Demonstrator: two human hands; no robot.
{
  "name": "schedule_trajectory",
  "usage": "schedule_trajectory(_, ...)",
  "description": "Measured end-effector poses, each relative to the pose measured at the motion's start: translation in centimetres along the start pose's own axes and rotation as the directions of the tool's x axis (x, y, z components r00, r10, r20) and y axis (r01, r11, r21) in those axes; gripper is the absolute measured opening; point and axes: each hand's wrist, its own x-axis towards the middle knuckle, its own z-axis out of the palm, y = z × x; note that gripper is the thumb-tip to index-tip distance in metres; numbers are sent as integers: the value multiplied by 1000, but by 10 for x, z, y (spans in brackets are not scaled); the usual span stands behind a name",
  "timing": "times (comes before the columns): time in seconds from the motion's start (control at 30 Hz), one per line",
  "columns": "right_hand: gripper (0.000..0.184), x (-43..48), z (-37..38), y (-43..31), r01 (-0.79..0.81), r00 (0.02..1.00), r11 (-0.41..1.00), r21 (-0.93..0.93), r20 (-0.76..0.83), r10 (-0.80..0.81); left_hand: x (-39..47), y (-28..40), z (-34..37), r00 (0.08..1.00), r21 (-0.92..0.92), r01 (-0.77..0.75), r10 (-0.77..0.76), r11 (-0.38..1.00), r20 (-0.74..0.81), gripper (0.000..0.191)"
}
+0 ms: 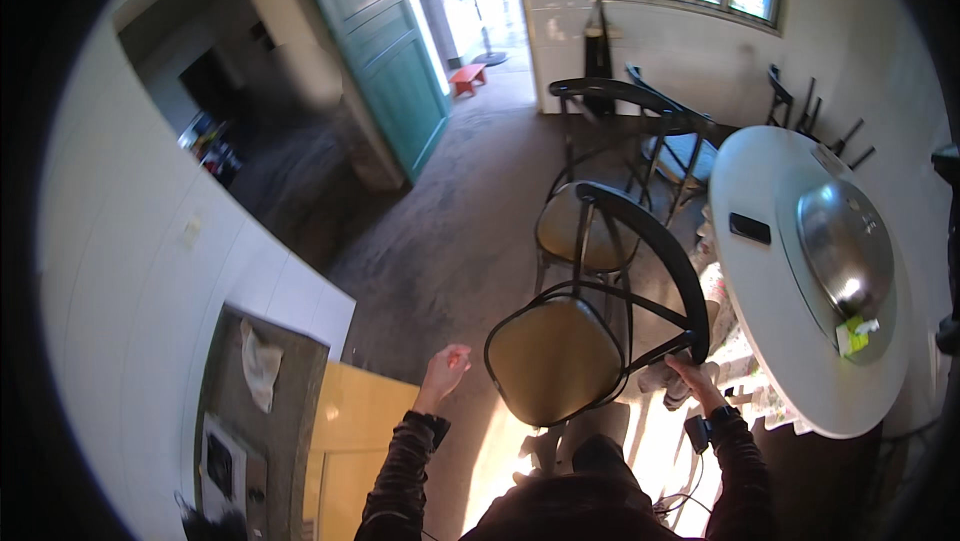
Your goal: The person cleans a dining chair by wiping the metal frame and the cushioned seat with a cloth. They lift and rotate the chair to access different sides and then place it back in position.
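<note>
A black cross-back chair [634, 230] with a tan seat [556, 361] stands right in front of me, its back turned toward the round table. At the lower end of that chair's curved back rail is my right hand [696, 377], with a crumpled grey cloth [660, 380] bunched in it against the rail. Some of its fingers are hidden. My left hand [448, 367] hangs in the air left of the seat, fingers loosely curled, and nothing shows in it. Just beyond is a second black chair [589, 230] of the same kind.
On the right, a white round table [757, 293] bears a phone [750, 228], a metal dome cover [847, 245] and a yellow-green packet [853, 337]. A third chair [686, 155] stands behind. Left are a counter [289, 361] with a rag [260, 368], a green door [379, 53] and a red stool [469, 78].
</note>
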Motion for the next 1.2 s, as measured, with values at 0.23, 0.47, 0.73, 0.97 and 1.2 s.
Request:
schedule_trajectory(0.23, 37, 35, 39, 43, 390, 891, 919, 51, -272, -363, 155, 119, 65, 968, 22, -147, 139, 989, 209, 32)
schedule_trajectory(0.47, 47, 25, 52, 28, 309, 798, 859, -408, -380, -468, 283, 170, 133, 963, 224, -228, 185, 948, 197, 71)
schedule_trajectory(0.73, 47, 32, 80, -7, -126, 705, 989, -74, -708, 37, 412, 163, 176, 540, -159, -464, 421, 871, 729, 53)
schedule_trajectory(0.97, 58, 4, 113, -23, -225, 554, 974, -16, -825, 114, 416, 173, 205, 634, -151, 4, 114, 989, 765, 19)
schedule_trajectory(1.2, 52, -69, 167, -15, -173, 453, 985, 23, -886, 100, 335, 189, 169, 784, -82, 75, -8, 994, 621, 12)
